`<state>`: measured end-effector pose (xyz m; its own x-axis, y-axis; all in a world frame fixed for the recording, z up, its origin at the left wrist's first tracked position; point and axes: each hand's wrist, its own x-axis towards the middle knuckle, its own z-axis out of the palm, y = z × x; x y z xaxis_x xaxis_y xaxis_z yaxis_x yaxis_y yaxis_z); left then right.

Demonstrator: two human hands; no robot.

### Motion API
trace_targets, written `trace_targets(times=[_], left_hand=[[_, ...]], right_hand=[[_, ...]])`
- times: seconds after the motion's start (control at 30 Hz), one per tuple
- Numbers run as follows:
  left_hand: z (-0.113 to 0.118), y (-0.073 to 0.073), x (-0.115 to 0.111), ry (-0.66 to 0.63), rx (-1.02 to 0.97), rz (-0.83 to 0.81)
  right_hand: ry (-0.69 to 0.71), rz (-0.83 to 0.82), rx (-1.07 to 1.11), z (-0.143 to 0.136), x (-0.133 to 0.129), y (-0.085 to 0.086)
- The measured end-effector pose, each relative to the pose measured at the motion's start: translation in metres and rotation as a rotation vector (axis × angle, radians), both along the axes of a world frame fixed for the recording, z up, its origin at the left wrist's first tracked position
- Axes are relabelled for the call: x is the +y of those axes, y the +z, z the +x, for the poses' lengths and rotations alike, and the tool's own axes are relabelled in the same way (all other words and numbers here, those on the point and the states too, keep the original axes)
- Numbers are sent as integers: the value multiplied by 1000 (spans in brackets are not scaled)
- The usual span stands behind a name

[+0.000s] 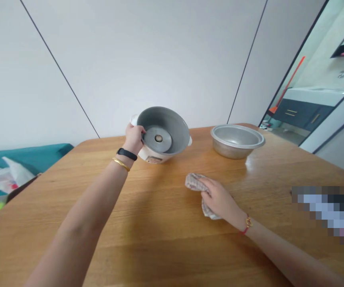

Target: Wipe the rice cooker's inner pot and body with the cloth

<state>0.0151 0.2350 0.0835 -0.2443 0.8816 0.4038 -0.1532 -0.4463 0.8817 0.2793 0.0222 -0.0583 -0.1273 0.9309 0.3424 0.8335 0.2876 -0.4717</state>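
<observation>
My left hand grips the left side of a white rice cooker body, its fingers over the rim. The cooker is tilted towards me, so its grey inside and the round centre piece show. My right hand is closed on a checked brown and white cloth over the wooden table, in front of the cooker and to its right. At the back right a round metal pot with a wide rim stands upright on the table, touched by neither hand.
The wooden table reaches a pale panelled wall. A blurred-out object lies at the right. Beyond the left edge are a teal seat and plastic bags. A doorway at the right shows a sink.
</observation>
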Motion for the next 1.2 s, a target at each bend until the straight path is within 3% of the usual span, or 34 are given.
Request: trace_targets(times=[0.1,0.2,0.3,0.4,0.53,0.73,0.9,1.03,1.1,1.2], left_hand=[[-18,16,-28,-11,123,92],[-31,21,-59,-39,210,129],[-38,17,-85,-63,223,95],[-37,12,-104,-97,212,92],[-30,10,-120,-143,194,113],[-15,1,-135,-161,198,149],[-13,-1,-134,-135,187,157],[-16,-1,-132,-89,164,166],[-18,-1,-132,-79,157,163],[-18,0,-135,-108,172,136]], right_hand=[[-21,223,193,8,14,22],[49,391,115,-5,29,55],[108,351,-146,-39,46,86],[115,226,-406,-76,64,103],[134,-14,-534,-110,81,101],[273,-274,-370,-140,86,82],[408,-280,-48,-174,89,84],[462,-243,27,-172,82,87],[457,-212,-113,-158,72,85],[361,-87,-511,-129,60,80]])
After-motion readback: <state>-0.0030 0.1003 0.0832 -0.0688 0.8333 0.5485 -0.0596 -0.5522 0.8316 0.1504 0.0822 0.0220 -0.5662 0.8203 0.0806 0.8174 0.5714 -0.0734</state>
